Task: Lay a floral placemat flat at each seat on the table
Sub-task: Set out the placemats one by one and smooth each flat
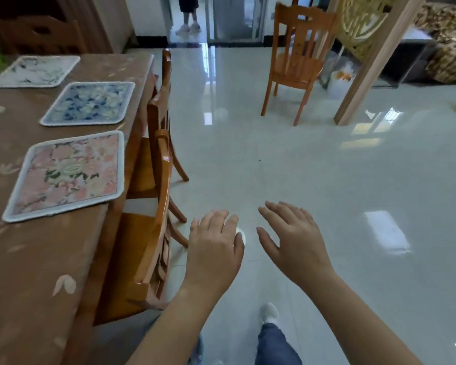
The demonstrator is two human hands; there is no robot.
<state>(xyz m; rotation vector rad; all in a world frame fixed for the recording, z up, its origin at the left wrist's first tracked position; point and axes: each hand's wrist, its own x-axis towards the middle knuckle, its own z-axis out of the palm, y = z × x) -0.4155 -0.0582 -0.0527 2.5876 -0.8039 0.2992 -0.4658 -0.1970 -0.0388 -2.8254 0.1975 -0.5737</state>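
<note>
Glossy floor; clothed table bears rounded-square floral placemats; left hand, right hand: fingers spread, empty.

The room is bright. Daylight comes in through the doorway at the top middle. It makes a long shiny streak on the floor and white glare patches at the right. The upper left corner is dark. The table is dimmer than the floor. The white placemat at the upper left looks fuzzy. Straight lines bend near the edges.
</note>
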